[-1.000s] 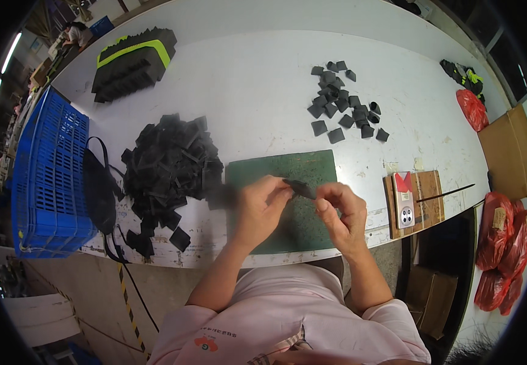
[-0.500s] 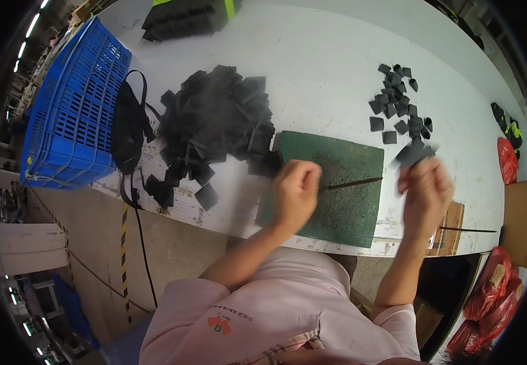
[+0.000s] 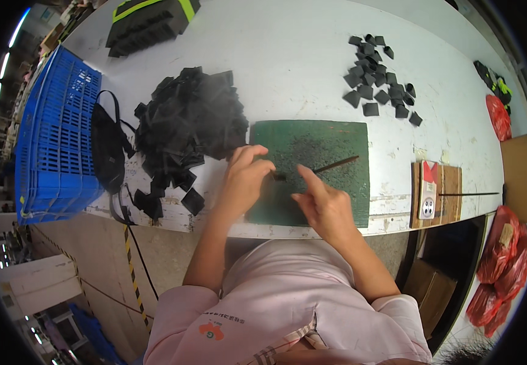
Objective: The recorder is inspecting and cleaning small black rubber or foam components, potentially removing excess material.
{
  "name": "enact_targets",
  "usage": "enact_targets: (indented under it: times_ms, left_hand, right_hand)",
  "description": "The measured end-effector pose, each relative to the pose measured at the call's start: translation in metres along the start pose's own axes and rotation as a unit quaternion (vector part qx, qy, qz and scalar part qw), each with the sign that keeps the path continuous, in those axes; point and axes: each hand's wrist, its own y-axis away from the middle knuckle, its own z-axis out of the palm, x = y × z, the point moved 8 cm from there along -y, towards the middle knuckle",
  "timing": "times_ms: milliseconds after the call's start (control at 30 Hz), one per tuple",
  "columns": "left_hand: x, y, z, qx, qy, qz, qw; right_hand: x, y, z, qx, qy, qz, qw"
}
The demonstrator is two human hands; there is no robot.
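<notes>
Over the green mat (image 3: 358, 184) at the counter's (image 3: 300, 67) near edge, both hands are facing each other with a gap between them. The left hand (image 3: 244, 182) is bending its fingers toward its thumb; a small dark shape (image 3: 280, 177) is showing just beside the thumb tip, too blurred to identify, and whether that grip is closing on it I cannot tell. The right hand (image 3: 329, 210) is keeping its index finger and thumb spread, so its grip is standing open, though its other fingers are curling largely out of sight. A dark stick (image 3: 339, 163) is lying slantwise on the mat, its lower end meeting the index finger so closely that contact is hard to judge.

Left of the mat, flat black pieces (image 3: 187, 115) are lying in a large heap; the overlapping is hiding most of their outlines. Beyond the mat to the right, small folded black pieces (image 3: 380, 78) are lying scattered, a few showing hollow ends. Far left, a banded black stack (image 3: 148, 30) is running out of the picture at the top. A blue basket (image 3: 59, 146) is standing beside a black pouch-like thing (image 3: 106, 149), its contents staying unseen. Right of the mat, a phone (image 3: 427, 198) is resting on a wooden board (image 3: 451, 182).
</notes>
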Motion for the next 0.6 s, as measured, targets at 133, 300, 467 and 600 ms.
enact_targets:
  times_ms: [133, 300, 467, 600]
  left_hand:
    - [0.015, 0.005, -0.001, 0.022, 0.110, -0.015, 0.994]
    - [-0.021, 0.041, 0.014, 0.184, 0.381, -0.260, 0.868]
    - [-0.009, 0.037, 0.024, 0.133, 0.380, -0.300, 0.865]
    - [-0.017, 0.034, 0.037, 0.086, 0.397, -0.324, 0.854]
  right_hand:
    - [0.005, -0.006, 0.021, 0.031, 0.085, -0.059, 0.994]
    - [0.002, 0.001, 0.015, 0.066, 0.110, -0.066, 0.989]
    - [-0.006, 0.003, 0.014, 0.071, 0.162, -0.090, 0.980]
    - [-0.004, 0.006, 0.019, 0.060, 0.179, -0.097, 0.977]
